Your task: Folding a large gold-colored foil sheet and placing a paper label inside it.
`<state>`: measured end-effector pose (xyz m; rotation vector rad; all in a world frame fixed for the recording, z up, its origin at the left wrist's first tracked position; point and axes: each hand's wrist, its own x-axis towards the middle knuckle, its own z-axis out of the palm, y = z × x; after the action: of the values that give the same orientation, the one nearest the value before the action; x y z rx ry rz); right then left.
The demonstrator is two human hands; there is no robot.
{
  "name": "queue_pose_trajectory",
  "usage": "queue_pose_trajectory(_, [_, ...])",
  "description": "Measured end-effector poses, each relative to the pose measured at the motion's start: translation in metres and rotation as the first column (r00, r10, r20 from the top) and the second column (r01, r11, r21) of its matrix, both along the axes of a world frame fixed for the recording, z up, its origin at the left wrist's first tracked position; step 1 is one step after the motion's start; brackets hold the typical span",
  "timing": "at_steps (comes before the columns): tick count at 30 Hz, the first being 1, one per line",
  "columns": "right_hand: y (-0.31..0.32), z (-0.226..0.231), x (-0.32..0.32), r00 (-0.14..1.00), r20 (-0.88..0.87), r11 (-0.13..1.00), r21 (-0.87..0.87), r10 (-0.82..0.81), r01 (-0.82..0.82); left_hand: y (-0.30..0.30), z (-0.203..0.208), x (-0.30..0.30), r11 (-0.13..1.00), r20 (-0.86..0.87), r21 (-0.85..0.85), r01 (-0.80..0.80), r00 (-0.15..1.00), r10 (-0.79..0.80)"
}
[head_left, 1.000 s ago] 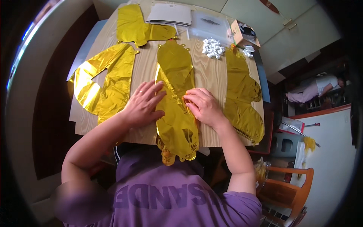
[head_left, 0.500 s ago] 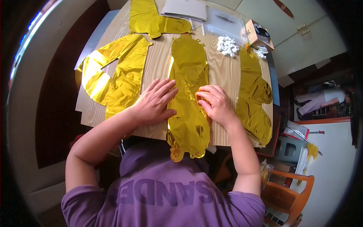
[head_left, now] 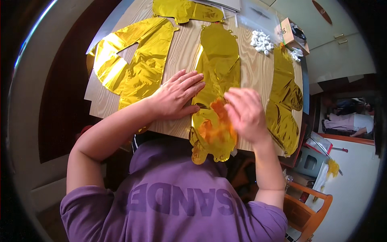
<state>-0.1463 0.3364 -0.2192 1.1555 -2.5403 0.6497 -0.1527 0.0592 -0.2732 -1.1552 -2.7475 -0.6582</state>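
A flat gold foil balloon [head_left: 217, 64] lies lengthwise down the middle of the wooden table [head_left: 181, 48], its near end hanging over the front edge. My left hand [head_left: 177, 94] rests palm down with fingers spread, partly on the balloon's left edge and partly on the table. My right hand [head_left: 245, 113] hovers palm down over the balloon's lower right part, slightly blurred, fingers loosely together and holding nothing I can see.
Another gold foil balloon [head_left: 129, 68] lies at the left, one [head_left: 284, 97] at the right and one [head_left: 185, 9] at the far end. A pile of small white pieces [head_left: 261, 40] and a small open box [head_left: 291, 34] sit far right. A wooden chair [head_left: 310, 205] stands lower right.
My right hand has lifted off the middle balloon and shifted toward me and to the right. My left hand stays pressed on the balloon's left edge. The view has dipped closer to the table.
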Motion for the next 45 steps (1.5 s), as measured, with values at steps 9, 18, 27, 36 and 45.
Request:
queue_pose_trajectory(9, [-0.052, -0.028, 0.086, 0.997, -0.018, 0.991, 0.114, 0.075, -0.072, 0.001, -0.004, -0.004, 1.000, -0.024, 0.023, 0.013, 1.000, -0.012])
queue_pose_trajectory(18, [-0.050, -0.036, 0.095, 0.999, 0.030, 0.993, 0.116, 0.020, -0.023, 0.003, -0.003, -0.004, 1.000, -0.033, 0.008, 0.019, 0.999, -0.018])
queue_pose_trajectory(27, [-0.040, -0.031, 0.097, 1.000, -0.013, 0.998, 0.063, 0.006, -0.005, 0.003, -0.006, -0.005, 1.000, -0.035, 0.003, 0.009, 0.999, -0.009])
queue_pose_trajectory(36, [-0.040, -0.033, 0.095, 1.000, -0.003, 0.999, 0.049, 0.003, -0.003, 0.004, 0.000, -0.006, 1.000, -0.004, -0.013, 0.025, 1.000, -0.025])
queue_pose_trajectory(45, [-0.048, -0.029, 0.091, 0.999, 0.042, 1.000, -0.007, -0.014, 0.014, 0.003, -0.003, -0.005, 0.999, -0.013, -0.022, 0.032, 0.999, -0.033])
